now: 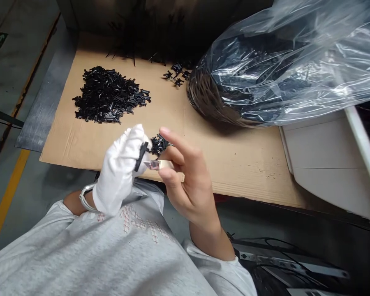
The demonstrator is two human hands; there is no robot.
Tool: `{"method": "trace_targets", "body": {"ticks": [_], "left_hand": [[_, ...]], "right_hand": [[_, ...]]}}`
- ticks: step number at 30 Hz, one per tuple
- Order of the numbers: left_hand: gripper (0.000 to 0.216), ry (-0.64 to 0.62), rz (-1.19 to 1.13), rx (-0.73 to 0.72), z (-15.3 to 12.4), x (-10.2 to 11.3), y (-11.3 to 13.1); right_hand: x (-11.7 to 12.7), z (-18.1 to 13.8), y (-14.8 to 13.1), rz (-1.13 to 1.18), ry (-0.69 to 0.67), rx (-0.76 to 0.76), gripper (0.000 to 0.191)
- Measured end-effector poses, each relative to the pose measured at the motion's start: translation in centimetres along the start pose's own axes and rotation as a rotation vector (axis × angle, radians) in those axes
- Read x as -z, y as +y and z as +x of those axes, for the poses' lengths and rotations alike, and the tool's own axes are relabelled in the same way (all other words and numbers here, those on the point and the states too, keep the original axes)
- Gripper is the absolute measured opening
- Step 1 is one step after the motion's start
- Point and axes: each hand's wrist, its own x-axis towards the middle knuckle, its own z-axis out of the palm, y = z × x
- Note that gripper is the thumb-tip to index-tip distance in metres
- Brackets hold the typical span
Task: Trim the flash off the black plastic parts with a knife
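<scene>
My left hand (119,166), in a white glove, is closed on a small black plastic part (141,156) that sticks out from the fingers. My bare right hand (189,179) grips a small knife (156,165) between thumb and fingers, its index finger raised off the handle. The knife's short pointed blade faces left, close to the black part; whether they touch I cannot tell. Behind the hands lies a small heap of black plastic parts (159,144), partly hidden by them.
Cardboard (209,164) covers the bench. A large pile of black parts (107,96) lies at the left, several branched black pieces (177,74) farther back. A clear plastic bag (249,82) full of dark parts bulges at the right, beside a white bin (329,164).
</scene>
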Motion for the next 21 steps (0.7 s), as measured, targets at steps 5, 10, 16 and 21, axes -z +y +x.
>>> {"method": "trace_targets", "body": {"ticks": [5,10,16,21], "left_hand": [[0.044,0.129,-0.268,0.145,-0.1,-0.8,0.7],[0.043,0.124,-0.473,0.232,-0.2,-0.8,2.1],[0.034,0.213,-0.616,0.29,-0.5,-0.7,2.8],[0.034,0.209,-0.592,0.26,-0.5,-0.7,3.0]], "right_hand": [[-0.2,0.0,-0.3,-0.147,0.021,0.118,0.043],[-0.1,0.1,-0.6,-0.228,0.036,0.172,0.039],[-0.1,0.1,-1.1,-0.251,0.048,0.196,0.036],[0.0,0.2,-1.2,-0.246,0.024,0.186,0.035]]}}
